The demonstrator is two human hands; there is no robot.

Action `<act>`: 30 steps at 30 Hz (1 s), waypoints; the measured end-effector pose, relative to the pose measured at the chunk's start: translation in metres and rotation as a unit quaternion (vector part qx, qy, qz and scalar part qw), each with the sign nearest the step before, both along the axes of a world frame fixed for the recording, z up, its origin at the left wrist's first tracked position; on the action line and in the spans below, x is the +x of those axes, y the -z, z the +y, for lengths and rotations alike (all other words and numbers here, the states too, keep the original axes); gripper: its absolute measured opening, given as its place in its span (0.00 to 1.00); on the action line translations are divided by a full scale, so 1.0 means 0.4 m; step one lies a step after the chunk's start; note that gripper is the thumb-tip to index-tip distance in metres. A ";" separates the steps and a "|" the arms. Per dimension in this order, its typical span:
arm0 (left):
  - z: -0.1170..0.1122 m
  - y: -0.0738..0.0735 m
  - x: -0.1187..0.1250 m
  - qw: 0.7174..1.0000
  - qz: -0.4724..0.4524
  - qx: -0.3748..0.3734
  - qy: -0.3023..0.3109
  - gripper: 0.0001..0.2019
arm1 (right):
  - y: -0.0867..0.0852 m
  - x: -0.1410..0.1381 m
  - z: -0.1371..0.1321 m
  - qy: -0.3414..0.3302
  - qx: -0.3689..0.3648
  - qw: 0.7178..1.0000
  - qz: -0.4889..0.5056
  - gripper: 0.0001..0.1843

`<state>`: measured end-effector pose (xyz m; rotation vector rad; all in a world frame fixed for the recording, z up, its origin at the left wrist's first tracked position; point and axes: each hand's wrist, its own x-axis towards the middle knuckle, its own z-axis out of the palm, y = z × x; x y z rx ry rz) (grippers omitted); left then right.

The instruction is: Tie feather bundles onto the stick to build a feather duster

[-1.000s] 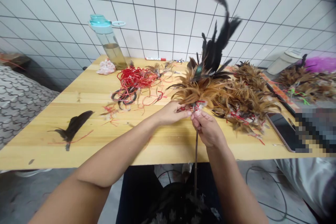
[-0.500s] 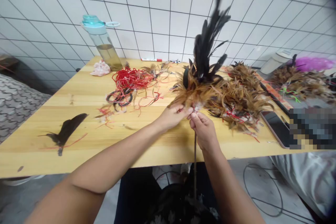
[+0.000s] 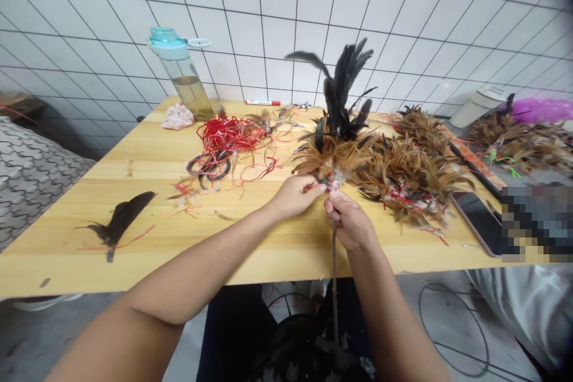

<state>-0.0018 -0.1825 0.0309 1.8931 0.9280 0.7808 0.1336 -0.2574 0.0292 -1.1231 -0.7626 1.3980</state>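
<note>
A feather duster [image 3: 338, 155] stands upright in front of me, with brown feathers around its lower part and black plumes above. Its thin stick [image 3: 334, 280] runs down past the table edge toward my lap. My right hand [image 3: 351, 218] is closed around the stick just under the whitish, red-flecked feather base. Close beside it, my left hand [image 3: 298, 196] pinches at that base. A bit of red shows by the left fingertips, but what they grip is too small to make out. A heap of brown feather bunches [image 3: 412, 167] lies right of the duster.
On the wooden table [image 3: 250, 239] lie tangled red string [image 3: 230, 134], black rings [image 3: 208, 166], a black feather bunch [image 3: 125, 218], a marker [image 3: 262, 102] and a phone [image 3: 478, 221]. A blue-lidded bottle [image 3: 183, 71] stands back left by a crumpled bag [image 3: 178, 116]. A tiled wall rises behind.
The tall black plumes now appear lower, and one curves out to the left. The whole view has shifted slightly; both hands stay at the feather base.
</note>
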 end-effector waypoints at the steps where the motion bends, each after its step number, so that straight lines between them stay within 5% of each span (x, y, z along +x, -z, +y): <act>1: 0.001 0.002 0.001 1.000 -0.004 -0.005 0.011 0.16 | 0.001 0.008 0.001 -0.011 -0.007 1.000 0.014 0.23; 9: 0.002 0.035 0.009 0.989 -0.081 -0.117 0.045 0.13 | 0.020 0.039 0.006 -0.005 -0.023 0.995 0.093 0.21; 19: 0.037 0.037 -0.004 0.921 -0.296 -0.252 0.019 0.15 | -0.021 0.111 -0.022 0.053 0.030 0.997 0.041 0.16; 24: 0.064 0.018 -0.033 0.969 -0.204 -0.125 -0.069 0.11 | -0.055 0.159 -0.068 0.086 0.056 0.994 0.020 0.14; 28: 0.005 0.009 -0.009 0.995 -0.072 0.000 0.071 0.17 | -0.074 0.145 -0.091 0.088 0.051 0.995 0.021 0.14; 30: -0.044 0.013 0.020 0.988 -0.026 0.000 0.153 0.27 | -0.083 0.133 -0.096 0.084 0.044 0.995 0.025 0.14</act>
